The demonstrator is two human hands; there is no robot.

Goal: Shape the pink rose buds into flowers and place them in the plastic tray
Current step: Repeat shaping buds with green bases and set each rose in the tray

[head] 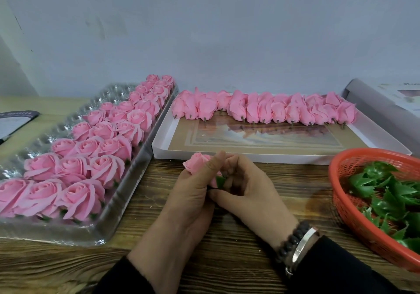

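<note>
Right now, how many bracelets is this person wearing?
2, both behind the right hand: a dark beaded bracelet first, then a silver bangle by the right sleeve. The left sleeve may hide others.

A single pink rose bud point(197, 160), its petals closed round a pointed centre, is held just below the centre of the frame with a green calyx point(220, 181) at its base. A row of unshaped pink buds point(263, 108), stems pointing down, is laid across the upper middle. At the left, a clear plastic tray point(56, 231) is seen, three columns filled with opened pink flowers point(106, 145).
</note>
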